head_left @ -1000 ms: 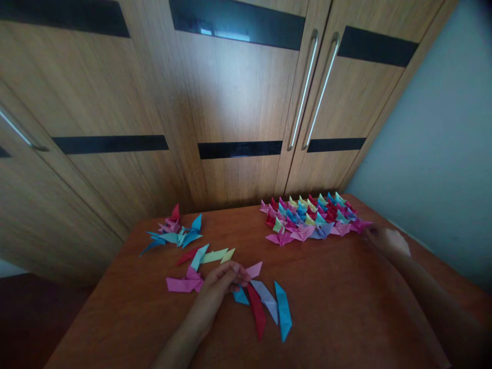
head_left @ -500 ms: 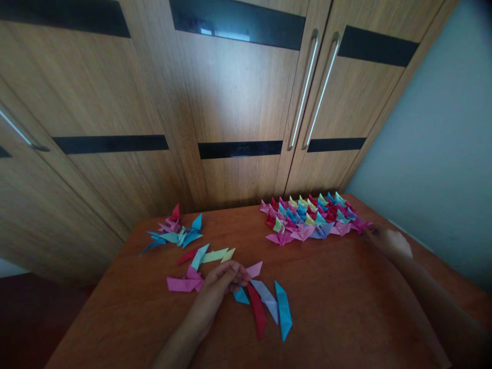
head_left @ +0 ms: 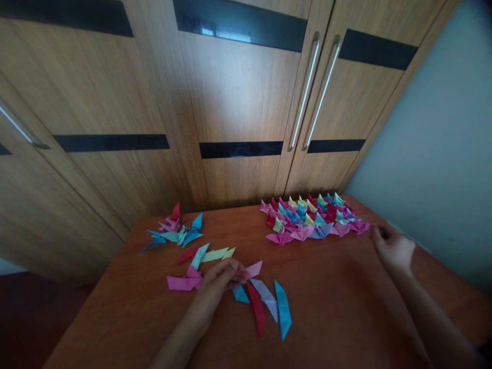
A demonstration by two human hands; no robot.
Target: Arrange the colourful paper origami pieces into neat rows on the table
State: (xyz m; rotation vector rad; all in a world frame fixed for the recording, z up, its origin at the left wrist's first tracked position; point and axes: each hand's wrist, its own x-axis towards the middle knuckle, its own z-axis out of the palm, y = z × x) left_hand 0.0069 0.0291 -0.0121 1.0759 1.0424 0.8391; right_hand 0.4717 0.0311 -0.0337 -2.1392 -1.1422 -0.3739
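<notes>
My left hand (head_left: 223,279) is low in the middle of the table with its fingers pinched together. A pink folded paper piece (head_left: 254,269) sticks out from the fingertips. Beside and under that hand lie more folded paper pieces: a red one (head_left: 257,310), a pale lilac one (head_left: 267,300), a blue one (head_left: 283,310) and a magenta one (head_left: 182,283). My right hand (head_left: 392,248) hovers at the right, fingers loosely curled with nothing visible in them. Just left of it sits a magenta paper crane (head_left: 359,226), at the front right corner of close rows of colourful cranes (head_left: 307,212).
A small group of blue, pink and red paper cranes (head_left: 180,233) stands at the table's back left. Wooden cupboard doors (head_left: 238,92) with metal handles rise behind the brown table (head_left: 326,307). A pale wall (head_left: 430,143) is at the right.
My right hand has let go of the magenta crane and drawn back slightly to the right. The left hand has stayed nearly in place.
</notes>
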